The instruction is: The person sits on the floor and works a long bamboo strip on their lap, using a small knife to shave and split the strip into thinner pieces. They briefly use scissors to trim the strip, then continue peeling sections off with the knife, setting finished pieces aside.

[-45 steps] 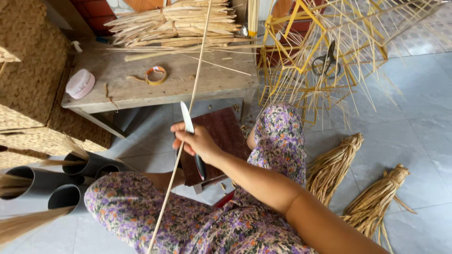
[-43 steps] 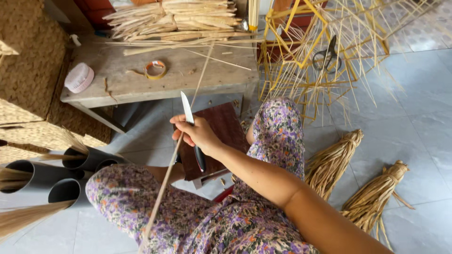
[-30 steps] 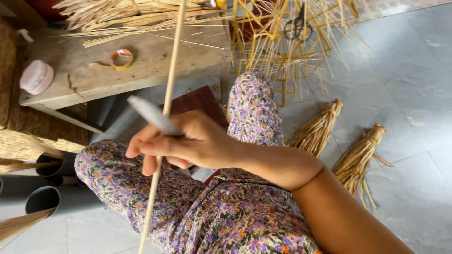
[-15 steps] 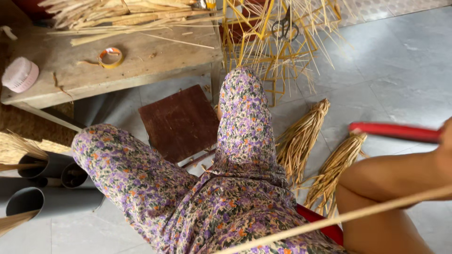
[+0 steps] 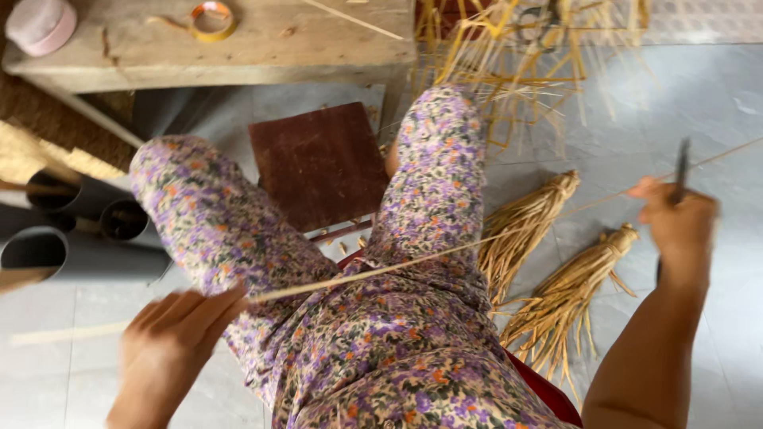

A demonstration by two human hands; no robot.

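A long bamboo strip [image 5: 413, 262] lies slantwise across the lap, low at the left hand [image 5: 171, 338] and rising toward the right hand [image 5: 675, 226]. The left grip pinches its lower end; the right fist is closed on a dark-handled knife [image 5: 679, 171], apparently touching the strip, though blur hides the contact.

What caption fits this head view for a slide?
Seated person stretches a thin bamboo strip across floral trousers, left hand at one end, right hand gripping a knife.
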